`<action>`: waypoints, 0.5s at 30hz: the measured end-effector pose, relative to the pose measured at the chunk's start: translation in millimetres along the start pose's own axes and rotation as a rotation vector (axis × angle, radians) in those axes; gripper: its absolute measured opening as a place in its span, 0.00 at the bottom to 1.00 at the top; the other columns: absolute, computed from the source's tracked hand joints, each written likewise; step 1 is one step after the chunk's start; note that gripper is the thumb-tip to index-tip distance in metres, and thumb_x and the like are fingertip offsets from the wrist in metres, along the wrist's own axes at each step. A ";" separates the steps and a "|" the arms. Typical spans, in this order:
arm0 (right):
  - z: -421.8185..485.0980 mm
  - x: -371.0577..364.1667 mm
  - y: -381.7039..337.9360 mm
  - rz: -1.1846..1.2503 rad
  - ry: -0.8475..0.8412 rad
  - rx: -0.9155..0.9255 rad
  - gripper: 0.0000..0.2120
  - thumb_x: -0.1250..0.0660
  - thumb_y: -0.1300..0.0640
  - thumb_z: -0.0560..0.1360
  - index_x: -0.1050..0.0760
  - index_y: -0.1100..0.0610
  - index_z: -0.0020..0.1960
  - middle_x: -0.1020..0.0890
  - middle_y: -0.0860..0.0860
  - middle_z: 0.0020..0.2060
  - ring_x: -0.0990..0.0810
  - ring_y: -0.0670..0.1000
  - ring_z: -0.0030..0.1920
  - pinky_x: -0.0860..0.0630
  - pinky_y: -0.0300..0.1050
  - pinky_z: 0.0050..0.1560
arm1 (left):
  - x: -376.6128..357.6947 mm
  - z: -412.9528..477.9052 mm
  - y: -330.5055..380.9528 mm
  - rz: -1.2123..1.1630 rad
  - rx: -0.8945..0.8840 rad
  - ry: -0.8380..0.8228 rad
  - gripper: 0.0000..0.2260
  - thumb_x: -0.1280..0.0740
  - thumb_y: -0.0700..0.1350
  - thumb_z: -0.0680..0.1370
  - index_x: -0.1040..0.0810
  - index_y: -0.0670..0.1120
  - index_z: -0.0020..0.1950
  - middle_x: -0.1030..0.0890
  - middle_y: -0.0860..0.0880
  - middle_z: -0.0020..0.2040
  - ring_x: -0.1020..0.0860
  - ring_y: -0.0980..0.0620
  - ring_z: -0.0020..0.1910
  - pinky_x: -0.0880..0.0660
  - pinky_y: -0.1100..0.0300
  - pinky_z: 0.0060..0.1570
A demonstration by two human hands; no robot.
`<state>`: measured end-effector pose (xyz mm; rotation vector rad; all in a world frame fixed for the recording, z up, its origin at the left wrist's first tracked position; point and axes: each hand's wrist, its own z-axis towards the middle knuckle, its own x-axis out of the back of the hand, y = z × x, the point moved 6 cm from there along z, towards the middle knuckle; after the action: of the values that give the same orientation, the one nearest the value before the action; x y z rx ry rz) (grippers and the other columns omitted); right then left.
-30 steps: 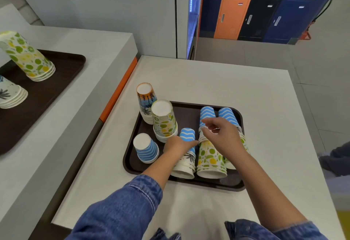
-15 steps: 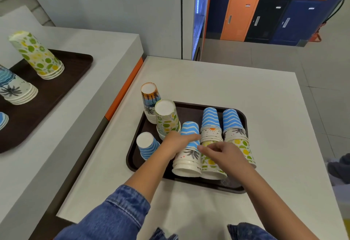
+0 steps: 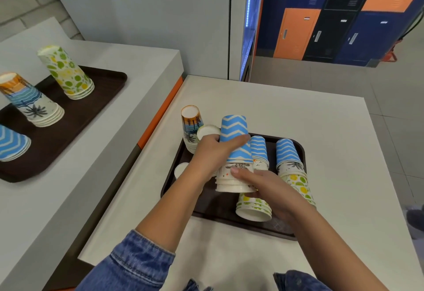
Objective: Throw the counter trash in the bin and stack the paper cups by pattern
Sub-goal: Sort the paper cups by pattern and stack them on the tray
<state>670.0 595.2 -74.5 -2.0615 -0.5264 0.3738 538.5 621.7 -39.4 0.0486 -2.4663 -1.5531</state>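
Observation:
A mixed stack of upside-down paper cups (image 3: 234,176) is lifted above the brown tray (image 3: 298,235). My left hand (image 3: 213,153) grips the blue zigzag cup (image 3: 235,134) at its top. My right hand (image 3: 263,185) holds the palm-pattern cups beneath it, thumb across their side. Two more mixed stacks, each topped by a blue zigzag cup (image 3: 259,148) (image 3: 286,150), stand on the tray over lemon-pattern cups (image 3: 253,208). A sunset-palm stack (image 3: 191,125) and a lemon stack (image 3: 207,131) stand at the tray's back left, partly hidden by my left hand.
On the raised counter to the left a second brown tray (image 3: 107,79) carries sorted stacks: lemon cups (image 3: 66,72), sunset-palm cups (image 3: 29,100) and blue zigzag cups (image 3: 11,144). An orange strip (image 3: 160,111) marks the step between counters. Lockers stand behind.
Both hands have lifted the left mixed stack off the tray. My left hand has closed round its top blue cup and my right hand moved onto the lower cups.

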 end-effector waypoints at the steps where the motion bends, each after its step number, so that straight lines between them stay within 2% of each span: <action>1: 1.5 -2.4 -2.4 0.022 -0.005 0.013 0.19 0.28 0.46 0.69 0.18 0.56 0.55 0.14 0.50 0.50 0.17 0.50 0.56 0.29 0.55 0.67 | 3.9 -0.9 1.3 0.002 -0.019 0.018 0.14 0.25 0.53 0.69 0.19 0.45 0.48 0.15 0.49 0.43 0.16 0.54 0.40 0.19 0.60 0.41; 3: 4.9 -6.8 -8.4 0.034 -0.018 0.047 0.20 0.25 0.49 0.67 0.19 0.57 0.55 0.14 0.52 0.50 0.17 0.52 0.55 0.27 0.55 0.66 | 13.1 -2.0 5.7 -0.006 -0.058 0.059 0.13 0.25 0.53 0.69 0.19 0.46 0.48 0.15 0.50 0.43 0.16 0.54 0.40 0.19 0.59 0.42; 6: 10.6 -13.7 -16.7 -0.037 -0.034 0.075 0.16 0.25 0.55 0.69 0.19 0.57 0.56 0.14 0.52 0.49 0.16 0.52 0.52 0.23 0.52 0.61 | 27.8 -0.5 13.7 -0.014 -0.108 0.109 0.16 0.24 0.52 0.68 0.19 0.46 0.51 0.15 0.51 0.45 0.16 0.54 0.42 0.19 0.57 0.44; 11: 26.3 -22.1 -31.5 -0.115 -0.013 0.136 0.19 0.22 0.55 0.65 0.19 0.56 0.54 0.14 0.51 0.47 0.15 0.51 0.49 0.20 0.47 0.53 | 55.8 4.3 22.7 -0.013 -0.165 0.206 0.16 0.23 0.53 0.66 0.20 0.47 0.48 0.15 0.50 0.46 0.16 0.53 0.43 0.19 0.52 0.48; 15: 44.4 -28.7 -28.0 -0.156 0.041 0.150 0.14 0.23 0.56 0.66 0.17 0.55 0.50 0.13 0.50 0.44 0.14 0.49 0.46 0.20 0.44 0.47 | 63.1 11.8 16.6 0.004 -0.161 0.254 0.17 0.22 0.53 0.66 0.19 0.46 0.49 0.15 0.50 0.46 0.16 0.53 0.43 0.18 0.52 0.48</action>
<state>618.8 626.1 -71.5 -1.8662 -0.6116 0.2695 476.1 630.1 -18.6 0.2008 -2.1411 -1.6278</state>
